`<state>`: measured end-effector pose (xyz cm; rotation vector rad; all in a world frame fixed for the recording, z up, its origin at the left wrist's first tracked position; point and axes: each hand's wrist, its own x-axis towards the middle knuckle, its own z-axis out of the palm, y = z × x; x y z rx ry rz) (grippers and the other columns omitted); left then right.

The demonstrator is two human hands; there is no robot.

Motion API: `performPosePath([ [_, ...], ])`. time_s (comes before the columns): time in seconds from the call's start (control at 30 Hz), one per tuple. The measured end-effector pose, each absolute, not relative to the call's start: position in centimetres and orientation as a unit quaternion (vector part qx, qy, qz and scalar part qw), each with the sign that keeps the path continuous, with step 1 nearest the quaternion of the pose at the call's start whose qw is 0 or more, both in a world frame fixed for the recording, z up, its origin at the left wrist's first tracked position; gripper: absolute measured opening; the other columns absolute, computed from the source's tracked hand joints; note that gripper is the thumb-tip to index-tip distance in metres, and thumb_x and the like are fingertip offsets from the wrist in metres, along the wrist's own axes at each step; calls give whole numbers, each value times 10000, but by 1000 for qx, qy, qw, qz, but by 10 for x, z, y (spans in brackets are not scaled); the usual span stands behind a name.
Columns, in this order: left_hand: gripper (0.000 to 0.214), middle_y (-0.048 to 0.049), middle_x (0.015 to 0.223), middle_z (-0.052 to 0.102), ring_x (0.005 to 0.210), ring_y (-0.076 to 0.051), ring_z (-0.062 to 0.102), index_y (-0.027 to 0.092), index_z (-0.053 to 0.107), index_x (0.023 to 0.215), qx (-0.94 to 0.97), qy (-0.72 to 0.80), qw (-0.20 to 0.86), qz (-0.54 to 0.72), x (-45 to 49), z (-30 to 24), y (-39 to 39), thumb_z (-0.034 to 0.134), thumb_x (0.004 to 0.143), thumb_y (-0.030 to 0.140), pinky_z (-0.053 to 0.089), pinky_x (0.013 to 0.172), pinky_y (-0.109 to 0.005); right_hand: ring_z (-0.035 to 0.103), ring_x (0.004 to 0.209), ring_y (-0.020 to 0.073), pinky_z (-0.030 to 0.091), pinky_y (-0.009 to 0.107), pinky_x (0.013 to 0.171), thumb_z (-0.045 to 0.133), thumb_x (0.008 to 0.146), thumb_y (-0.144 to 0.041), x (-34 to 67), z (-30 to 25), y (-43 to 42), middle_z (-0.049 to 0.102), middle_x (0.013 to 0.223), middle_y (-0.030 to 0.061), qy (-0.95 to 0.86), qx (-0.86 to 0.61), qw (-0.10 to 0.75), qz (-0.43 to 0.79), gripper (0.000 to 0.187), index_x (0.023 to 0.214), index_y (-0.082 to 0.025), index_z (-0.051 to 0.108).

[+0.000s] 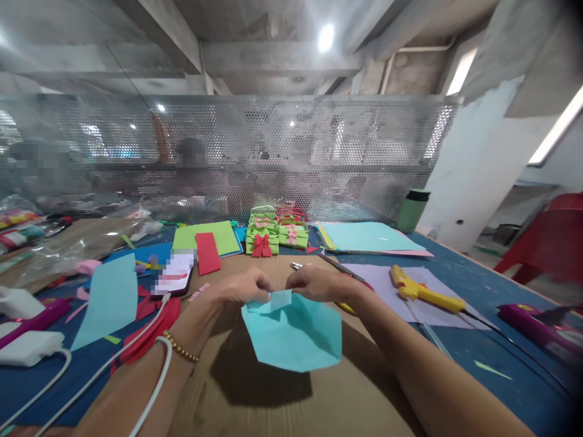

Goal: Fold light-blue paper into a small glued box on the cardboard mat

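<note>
A folded light-blue paper piece (296, 340) is held up over the brown cardboard (246, 419), tilted toward me and casting a shadow. My left hand (248, 288) pinches its upper left edge, beside a small paler flap. At the top edge, my right hand (312, 282) is closed on the same paper, its fingertips partly hidden behind the wrist and the fold. Just beyond my right hand lie scissors (337, 264), partly covered by that hand. Small green paper bags with bows (263, 243) stand at the far side of the cardboard.
A yellow glue gun (423, 294) rests on lilac paper (364, 273) at right. Paper sheets (373, 235) and a green bottle (412, 212) stand behind. At left are a phone (175, 273), white cables (150, 391), red paper (208, 254) and scraps. A perforated metal screen (273, 139) bounds the back.
</note>
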<state>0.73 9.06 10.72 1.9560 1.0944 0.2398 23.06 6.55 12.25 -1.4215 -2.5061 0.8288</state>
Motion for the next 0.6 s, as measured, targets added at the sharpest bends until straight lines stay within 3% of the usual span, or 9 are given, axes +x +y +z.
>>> performPosePath([
  [0.27,328,-33,759,710,666,-157,603,145,757,903,772,435,449,111,8,99,96,654,626,286,397,533,-213,450,558,99,342,210,507,509,790,-291,238,117,72,539,607,-26,-824,-471,78,306,240,720,-139,682],
  [0.47,334,-27,748,696,660,-156,587,148,761,900,776,431,450,95,9,99,99,650,623,297,388,535,-218,521,601,120,389,216,542,496,823,-277,239,121,70,631,685,10,-819,-474,71,316,280,825,-122,729],
  [0.6,309,-25,727,677,645,-145,553,142,767,871,782,431,440,96,9,101,103,661,614,277,370,543,-226,609,751,172,440,243,646,528,845,-292,241,133,68,710,816,57,-835,-468,81,278,279,856,-129,755],
])
